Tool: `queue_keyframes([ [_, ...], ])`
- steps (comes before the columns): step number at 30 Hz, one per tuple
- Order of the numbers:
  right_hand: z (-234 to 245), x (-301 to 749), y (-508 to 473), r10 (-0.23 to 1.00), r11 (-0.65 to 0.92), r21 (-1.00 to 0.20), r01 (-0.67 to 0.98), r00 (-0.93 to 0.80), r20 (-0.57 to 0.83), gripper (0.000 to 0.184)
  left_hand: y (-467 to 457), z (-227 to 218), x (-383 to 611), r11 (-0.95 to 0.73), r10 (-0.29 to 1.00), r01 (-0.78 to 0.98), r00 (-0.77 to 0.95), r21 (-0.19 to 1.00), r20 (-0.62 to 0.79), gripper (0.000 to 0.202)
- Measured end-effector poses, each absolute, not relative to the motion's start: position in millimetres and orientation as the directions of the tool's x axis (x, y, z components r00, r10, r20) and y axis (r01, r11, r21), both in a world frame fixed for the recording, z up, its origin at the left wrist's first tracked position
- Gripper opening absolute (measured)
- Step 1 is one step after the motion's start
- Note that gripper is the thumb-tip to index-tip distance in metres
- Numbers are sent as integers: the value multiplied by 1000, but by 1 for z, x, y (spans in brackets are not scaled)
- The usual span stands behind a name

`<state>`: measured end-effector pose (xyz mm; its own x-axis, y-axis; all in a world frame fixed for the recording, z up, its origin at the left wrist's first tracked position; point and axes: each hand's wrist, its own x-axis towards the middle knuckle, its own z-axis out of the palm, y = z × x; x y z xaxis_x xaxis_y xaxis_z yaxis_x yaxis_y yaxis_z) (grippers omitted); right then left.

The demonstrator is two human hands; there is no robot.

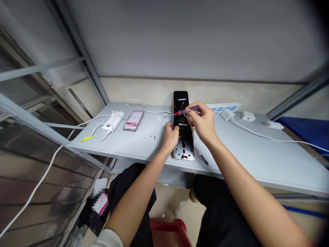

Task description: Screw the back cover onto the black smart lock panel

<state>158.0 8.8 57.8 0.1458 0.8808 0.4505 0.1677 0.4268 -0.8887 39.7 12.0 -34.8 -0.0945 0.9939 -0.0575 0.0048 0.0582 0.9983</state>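
A long black panel [184, 145], which looks like the back of a door lock, lies lengthwise on the grey shelf top, with holes and fittings along it. My left hand [170, 138] grips its left edge near the middle, thumb on top. Held in my right hand [203, 120] is a screwdriver [181, 112] with a clear, red-tipped handle. Its thin shaft crosses above the panel and points left; a tiny dark thing shows at its tip. Several small dark screws [154, 138] lie left of my left hand. To the panel's right rests a thin dark stick-like tool [202, 157].
A phone [133, 120] and a white adapter with cables [113, 121] are on the left. Behind my right hand stands a white-and-blue power strip [226, 107]. White chargers [248, 116] and a cable occupy the right side. Metal posts frame the shelf; a red stool [171, 224] is below.
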Motion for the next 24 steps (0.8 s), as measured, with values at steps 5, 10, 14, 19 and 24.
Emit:
queue_keyframes([
  [5,39,189,3,903,310,-925,-221,374,213,18,14,-23,23,120,993,63,-25,991,-119,15],
  [10,35,204,-4,906,247,-912,-329,413,96,22,20,-9,4,-91,990,372,-68,924,125,5],
  [14,36,211,-2,897,249,-922,-296,430,104,22,23,-2,0,-333,922,450,-31,829,386,18],
  [19,35,214,-1,895,239,-931,-276,435,101,19,23,3,3,-424,901,311,50,850,431,23],
  [24,36,208,-5,901,244,-938,-248,415,125,14,21,6,8,-401,916,117,42,908,399,24],
])
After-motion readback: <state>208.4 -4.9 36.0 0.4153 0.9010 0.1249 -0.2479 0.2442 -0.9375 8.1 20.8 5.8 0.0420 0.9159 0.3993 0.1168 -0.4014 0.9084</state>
